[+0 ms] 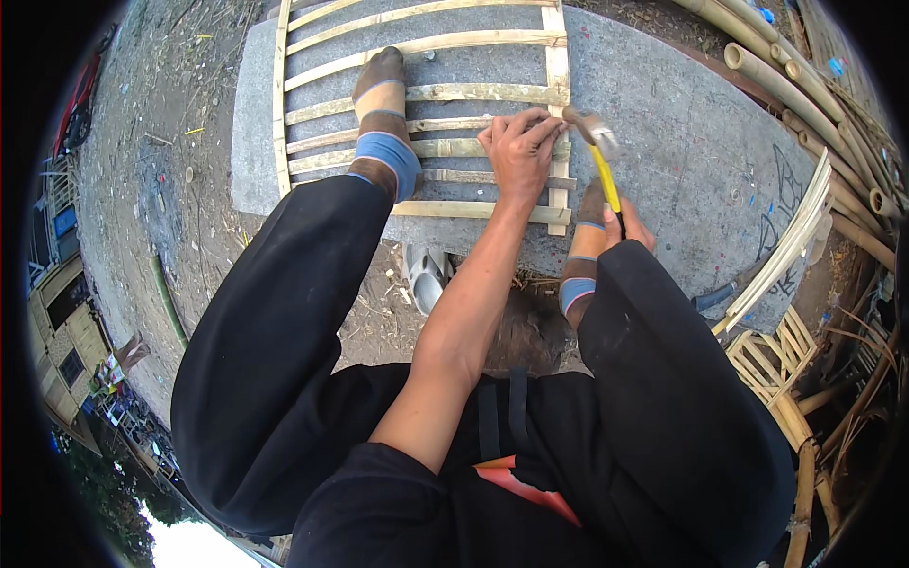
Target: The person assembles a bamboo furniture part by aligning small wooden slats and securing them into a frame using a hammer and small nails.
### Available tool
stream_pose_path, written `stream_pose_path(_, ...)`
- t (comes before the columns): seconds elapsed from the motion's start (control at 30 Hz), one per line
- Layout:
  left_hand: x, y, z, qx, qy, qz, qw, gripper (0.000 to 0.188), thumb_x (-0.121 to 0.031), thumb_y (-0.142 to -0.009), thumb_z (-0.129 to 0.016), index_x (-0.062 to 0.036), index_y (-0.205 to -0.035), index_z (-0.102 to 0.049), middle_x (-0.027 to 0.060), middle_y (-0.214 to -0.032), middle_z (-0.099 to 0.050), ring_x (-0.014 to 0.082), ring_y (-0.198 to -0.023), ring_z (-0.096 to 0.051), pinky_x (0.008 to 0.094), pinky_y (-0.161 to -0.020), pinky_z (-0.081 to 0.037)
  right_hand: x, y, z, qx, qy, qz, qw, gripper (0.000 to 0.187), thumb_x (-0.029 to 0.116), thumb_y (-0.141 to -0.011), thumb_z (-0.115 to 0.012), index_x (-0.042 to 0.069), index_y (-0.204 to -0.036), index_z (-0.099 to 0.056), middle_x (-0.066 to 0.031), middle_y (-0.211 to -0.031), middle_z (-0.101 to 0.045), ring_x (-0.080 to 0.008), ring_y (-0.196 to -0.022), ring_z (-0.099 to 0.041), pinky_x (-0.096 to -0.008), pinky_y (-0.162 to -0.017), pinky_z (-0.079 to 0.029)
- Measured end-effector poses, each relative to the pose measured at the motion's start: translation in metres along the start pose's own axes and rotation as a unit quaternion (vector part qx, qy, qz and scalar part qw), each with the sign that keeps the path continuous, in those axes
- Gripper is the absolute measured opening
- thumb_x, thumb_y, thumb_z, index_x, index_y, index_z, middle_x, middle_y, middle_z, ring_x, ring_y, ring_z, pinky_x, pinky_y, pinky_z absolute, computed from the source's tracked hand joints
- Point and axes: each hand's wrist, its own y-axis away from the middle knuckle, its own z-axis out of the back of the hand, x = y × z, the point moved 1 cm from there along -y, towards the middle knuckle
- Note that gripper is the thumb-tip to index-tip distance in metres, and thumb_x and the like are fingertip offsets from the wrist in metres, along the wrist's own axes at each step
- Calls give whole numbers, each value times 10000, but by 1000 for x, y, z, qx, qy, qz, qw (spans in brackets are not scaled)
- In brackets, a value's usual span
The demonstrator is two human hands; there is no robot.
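Note:
A bamboo frame of pale slats (pixel 426 42) lies on a grey slab. My left hand (pixel 519 156) rests over the slat ends by the frame's right rail (pixel 558 62). Its fingers are pinched together against the wood; whatever they hold is too small or hidden to make out. In my right hand (pixel 632 225), partly behind my right knee, is a claw hammer (pixel 604 178) with a yellow and black handle. The hammer's head is close to my left fingertips, above the rail. My left foot (pixel 383 95), in a striped sock, presses on the slats.
The grey slab (pixel 663 123) extends to the right of the frame. Bamboo poles (pixel 772 76) are piled at the far right, with thin pale strips (pixel 781 246) nearer. My right foot (pixel 580 251) stands beside the frame. A grey sandal (pixel 426 277) lies below the slab's near edge.

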Motion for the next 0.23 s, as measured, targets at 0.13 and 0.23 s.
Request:
stream_pose_path(0.13,2,-3,0,-2,-1,-10,1000,90,-229,-738,-806,-212,-822,-774,-100,-939,-703,153,-852,-541,331,-827,-320,6,-3,8,-32,-68,53,996,322,233,-965,-596,42,-1224,-617,-233,-1051,-676,-385,-982,-678,-403,-819,-527)
stream_pose_path(0.23,7,-1,0,7,-10,-8,1000,88,-226,-757,-797,-209,-840,-775,-99,-950,-703,154,-859,-546,334,-835,-325,0,-3,3,-25,-67,68,995,338,250,-966,-599,64,-1248,-612,-231,-1068,-676,-386,-1001,-674,-406,-828,-527)
